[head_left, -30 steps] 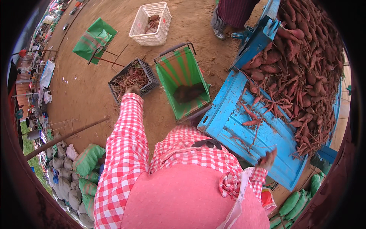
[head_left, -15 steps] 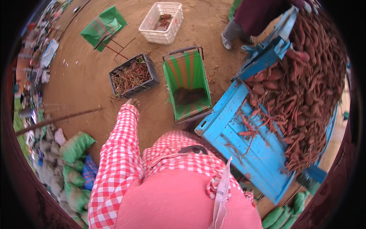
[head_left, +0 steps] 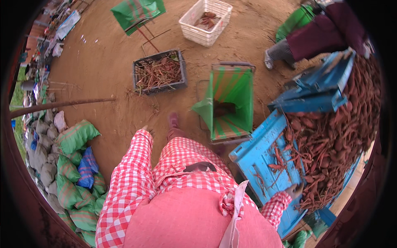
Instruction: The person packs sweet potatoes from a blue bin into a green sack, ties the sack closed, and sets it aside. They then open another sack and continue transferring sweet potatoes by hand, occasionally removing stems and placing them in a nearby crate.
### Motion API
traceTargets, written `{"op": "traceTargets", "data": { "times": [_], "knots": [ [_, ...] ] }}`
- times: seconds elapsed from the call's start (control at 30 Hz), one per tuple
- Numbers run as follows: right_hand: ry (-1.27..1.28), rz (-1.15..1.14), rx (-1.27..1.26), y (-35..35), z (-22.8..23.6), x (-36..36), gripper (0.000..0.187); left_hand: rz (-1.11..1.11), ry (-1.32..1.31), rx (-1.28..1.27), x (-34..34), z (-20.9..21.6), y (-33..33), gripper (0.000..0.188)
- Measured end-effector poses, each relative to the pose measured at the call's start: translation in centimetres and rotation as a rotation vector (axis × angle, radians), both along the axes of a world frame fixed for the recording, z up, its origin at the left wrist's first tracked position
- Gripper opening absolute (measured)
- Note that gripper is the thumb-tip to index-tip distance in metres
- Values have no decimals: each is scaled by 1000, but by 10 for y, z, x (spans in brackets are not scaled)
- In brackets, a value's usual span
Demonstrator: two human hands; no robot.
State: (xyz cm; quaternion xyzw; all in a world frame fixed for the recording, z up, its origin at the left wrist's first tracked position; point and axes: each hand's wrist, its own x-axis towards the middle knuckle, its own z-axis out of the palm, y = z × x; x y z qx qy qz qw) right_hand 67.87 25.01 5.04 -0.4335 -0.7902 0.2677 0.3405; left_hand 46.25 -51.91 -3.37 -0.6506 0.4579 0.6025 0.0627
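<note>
My right hand reaches over the blue truck bed, at the lower edge of a big heap of reddish sweet potatoes. Its fingers look apart, with nothing visible held in them. My left hand hangs over the bare ground, small at the end of a red-checked sleeve; its fingers seem loose and empty. Between me and the heap's far side stands a green striped woven sack, held open on a metal frame, with something dark at its bottom.
A dark crate of roots and stalks and a white crate stand ahead. Beyond them is another framed green sack. Filled sacks pile at left, near a pole. A co-worker bends beside the truck's blue side panel.
My right hand has come into view at the heap's edge. My view has shifted, so the crates and framed sacks sit farther right. More of the co-worker shows.
</note>
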Motion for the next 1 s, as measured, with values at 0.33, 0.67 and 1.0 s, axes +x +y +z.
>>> {"op": "traceTargets", "data": {
  "times": [0.33, 0.67, 1.0],
  "knots": [
    [-228, 982, -566, -426, 18, -356, 25, -659, -10, 194, -110, -43, -84, 41],
    [-725, 1405, -389, -687, -104, -594, 47, -624, -137, 532, -72, -36, -84, 43],
    [-760, 1523, 64, -814, -361, -781, 37, -365, -111, 351, -51, -19, -82, 38]
  ]
}}
